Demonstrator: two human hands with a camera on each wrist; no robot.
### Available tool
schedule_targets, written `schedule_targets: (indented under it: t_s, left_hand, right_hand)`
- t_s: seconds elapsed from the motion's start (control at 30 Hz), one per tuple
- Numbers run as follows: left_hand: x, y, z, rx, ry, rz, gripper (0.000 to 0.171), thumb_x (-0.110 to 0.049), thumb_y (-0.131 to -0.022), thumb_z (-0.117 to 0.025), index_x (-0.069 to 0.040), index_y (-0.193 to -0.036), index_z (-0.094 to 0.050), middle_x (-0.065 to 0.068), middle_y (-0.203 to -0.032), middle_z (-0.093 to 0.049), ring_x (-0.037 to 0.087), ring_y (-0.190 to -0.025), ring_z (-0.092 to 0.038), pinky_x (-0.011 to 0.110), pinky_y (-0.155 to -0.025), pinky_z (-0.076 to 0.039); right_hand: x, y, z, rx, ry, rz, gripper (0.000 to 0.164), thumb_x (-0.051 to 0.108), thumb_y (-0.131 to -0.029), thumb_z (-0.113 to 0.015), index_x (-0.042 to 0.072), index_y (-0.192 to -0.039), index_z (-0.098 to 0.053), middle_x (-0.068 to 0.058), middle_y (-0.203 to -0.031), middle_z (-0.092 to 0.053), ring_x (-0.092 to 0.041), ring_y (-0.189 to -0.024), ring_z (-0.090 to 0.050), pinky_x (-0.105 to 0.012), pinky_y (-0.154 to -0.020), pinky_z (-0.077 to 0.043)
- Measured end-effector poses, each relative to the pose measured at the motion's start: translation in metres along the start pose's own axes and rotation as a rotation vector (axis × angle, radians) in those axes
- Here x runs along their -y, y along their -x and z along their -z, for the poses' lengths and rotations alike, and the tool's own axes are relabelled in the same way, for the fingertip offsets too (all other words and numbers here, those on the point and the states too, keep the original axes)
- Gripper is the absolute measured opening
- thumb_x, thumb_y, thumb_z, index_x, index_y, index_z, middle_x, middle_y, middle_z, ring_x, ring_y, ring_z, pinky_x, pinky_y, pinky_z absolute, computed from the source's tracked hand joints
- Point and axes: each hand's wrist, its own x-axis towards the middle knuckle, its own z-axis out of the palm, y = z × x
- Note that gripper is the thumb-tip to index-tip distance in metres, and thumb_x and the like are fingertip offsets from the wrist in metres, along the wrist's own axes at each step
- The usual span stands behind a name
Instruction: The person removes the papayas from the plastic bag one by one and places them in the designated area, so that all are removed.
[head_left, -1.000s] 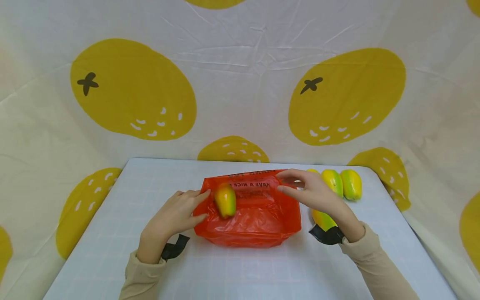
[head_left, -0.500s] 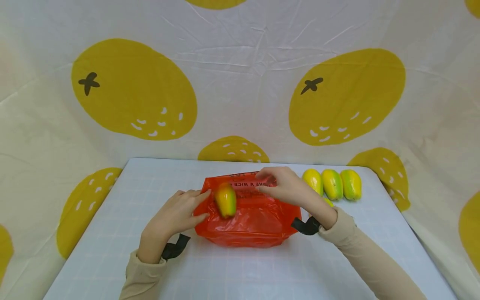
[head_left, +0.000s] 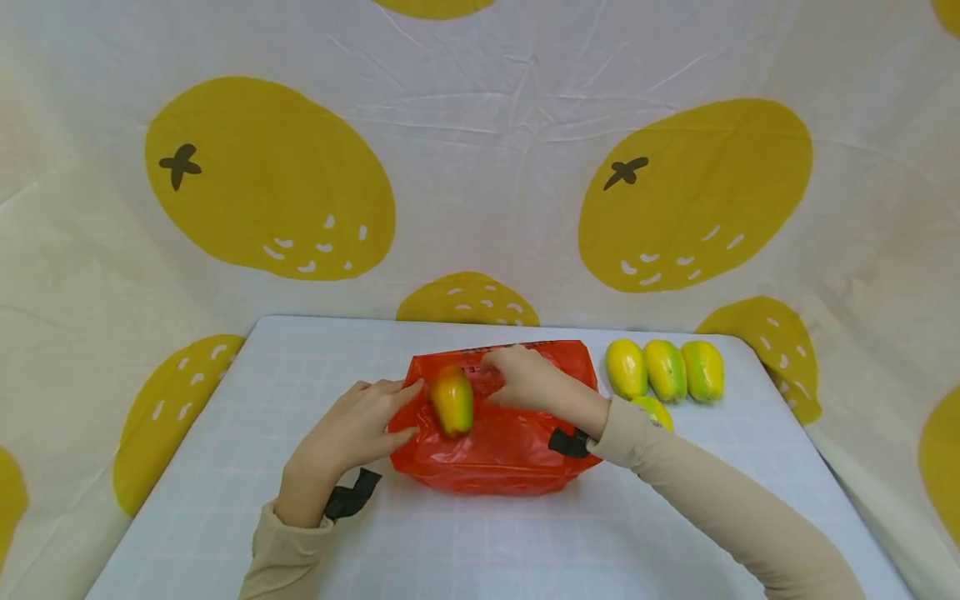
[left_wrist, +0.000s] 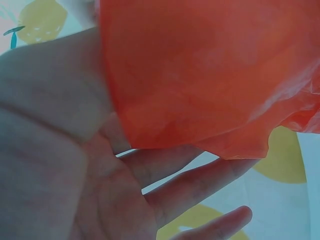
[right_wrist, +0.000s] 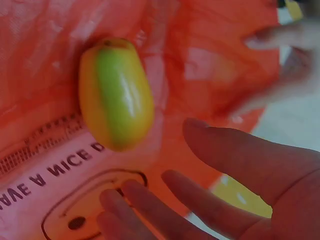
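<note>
A red plastic bag [head_left: 510, 467] lies on the table with its mouth spread open. Within it is a yellow-green papaya [head_left: 452, 402], also seen as a papaya [right_wrist: 116, 97] in the right wrist view. My left hand [head_left: 356, 429] is at the bag's left edge, thumb and index finger spread apart along the rim. In the left wrist view the red plastic [left_wrist: 200, 75] partly covers its straight fingers [left_wrist: 200, 185]. My right hand [head_left: 536, 383] reaches over the bag just right of the papaya. Its thumb and fingers [right_wrist: 195, 205] are spread, holding nothing.
To the right of the bag, three papayas [head_left: 665, 371] stand in a row near the table's back edge. Another papaya [head_left: 652, 412] sits in front of them, partly hidden by the right sleeve. A fruit-printed cloth [head_left: 480, 167] hangs behind the table [head_left: 210, 467].
My right hand has moved left across the bag, from its right edge to beside the papaya, uncovering more of the papayas on the right. The left hand and the bagged papaya have stayed put.
</note>
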Motion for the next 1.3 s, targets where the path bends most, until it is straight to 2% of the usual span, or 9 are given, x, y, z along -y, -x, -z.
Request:
schedule_targets:
  t_s: [0.07, 0.17, 0.33, 0.5, 0.63, 0.8, 0.93, 1.1, 1.3]
  left_hand:
    - [0.0, 0.0, 0.001, 0.006, -0.003, 0.002, 0.062, -0.03, -0.086, -0.077, -0.002, -0.138, -0.058, 0.017, -0.129, -0.063, 0.033, -0.117, -0.06, 0.056, -0.099, -0.044]
    - [-0.001, 0.0, 0.001, 0.011, -0.002, 0.004, 0.062, -0.03, -0.086, -0.077, -0.002, -0.138, -0.058, 0.017, -0.129, -0.064, 0.033, -0.117, -0.06, 0.056, -0.099, -0.044]
    - [-0.002, 0.0, 0.002, 0.012, 0.004, 0.01, 0.063, -0.031, -0.085, -0.078, -0.003, -0.138, -0.058, 0.017, -0.129, -0.064, 0.033, -0.117, -0.059, 0.056, -0.1, -0.044]
    - [-0.003, 0.001, 0.002, 0.02, 0.014, 0.016, 0.064, -0.031, -0.085, -0.078, -0.003, -0.139, -0.057, 0.016, -0.129, -0.064, 0.032, -0.117, -0.059, 0.057, -0.1, -0.043]
    - [-0.003, 0.001, 0.003, 0.017, 0.016, 0.01, 0.063, -0.03, -0.085, -0.078, -0.003, -0.138, -0.057, 0.016, -0.129, -0.064, 0.032, -0.116, -0.06, 0.057, -0.1, -0.044]
    - [-0.003, 0.001, 0.004, 0.018, 0.023, 0.01, 0.063, -0.03, -0.086, -0.078, -0.003, -0.139, -0.057, 0.016, -0.129, -0.064, 0.032, -0.116, -0.06, 0.057, -0.1, -0.044]
    - [-0.002, 0.002, 0.003, 0.02, 0.025, 0.014, 0.063, -0.028, -0.086, -0.078, -0.003, -0.139, -0.057, 0.017, -0.129, -0.063, 0.033, -0.117, -0.06, 0.056, -0.1, -0.043]
    - [-0.002, 0.002, 0.003, 0.017, 0.019, 0.005, 0.061, -0.028, -0.086, -0.077, -0.003, -0.139, -0.057, 0.017, -0.129, -0.063, 0.033, -0.117, -0.059, 0.057, -0.1, -0.044]
    - [-0.002, 0.001, 0.002, 0.001, 0.01, 0.001, 0.062, -0.028, -0.085, -0.078, -0.002, -0.138, -0.057, 0.017, -0.128, -0.064, 0.033, -0.116, -0.06, 0.057, -0.099, -0.044]
  right_hand:
    - [0.003, -0.005, -0.007, 0.014, 0.04, 0.009, 0.043, 0.013, -0.086, -0.077, 0.004, -0.126, -0.064, -0.006, -0.114, -0.068, -0.019, -0.087, -0.063, -0.035, -0.078, -0.056]
    - [0.006, -0.012, -0.016, 0.022, 0.069, 0.042, 0.042, 0.01, -0.085, -0.076, 0.003, -0.125, -0.065, -0.006, -0.107, -0.069, -0.019, -0.08, -0.06, -0.033, -0.071, -0.056]
    - [0.009, -0.019, -0.026, 0.03, 0.059, 0.085, 0.046, 0.007, -0.084, -0.075, 0.004, -0.128, -0.062, -0.007, -0.106, -0.067, -0.02, -0.085, -0.057, -0.03, -0.074, -0.054]
    - [0.012, -0.026, -0.036, 0.061, 0.031, 0.083, 0.054, 0.012, -0.084, -0.079, 0.008, -0.133, -0.058, -0.004, -0.109, -0.063, -0.017, -0.094, -0.056, -0.03, -0.08, -0.054]
    - [0.013, -0.032, -0.045, 0.09, 0.055, 0.063, 0.065, 0.02, -0.084, -0.08, 0.009, -0.142, -0.052, -0.006, -0.125, -0.059, -0.02, -0.107, -0.056, -0.036, -0.091, -0.053]
    - [0.013, -0.04, -0.052, 0.121, 0.101, 0.029, 0.076, 0.025, -0.085, -0.08, 0.01, -0.15, -0.043, -0.012, -0.148, -0.046, -0.025, -0.126, -0.05, -0.042, -0.104, -0.046]
    - [0.013, -0.044, -0.056, 0.117, 0.112, 0.03, 0.078, 0.024, -0.084, -0.081, 0.009, -0.15, -0.042, -0.014, -0.147, -0.045, -0.024, -0.12, -0.052, -0.04, -0.102, -0.048]
    - [0.013, -0.049, -0.061, 0.11, 0.146, 0.058, 0.078, 0.02, -0.082, -0.081, 0.005, -0.147, -0.041, -0.018, -0.137, -0.047, -0.025, -0.108, -0.055, -0.038, -0.095, -0.051]
    - [0.012, -0.051, -0.067, 0.099, 0.252, 0.099, 0.075, 0.014, -0.086, -0.074, -0.001, -0.149, -0.035, -0.022, -0.138, -0.048, -0.031, -0.117, -0.055, -0.044, -0.11, -0.039]
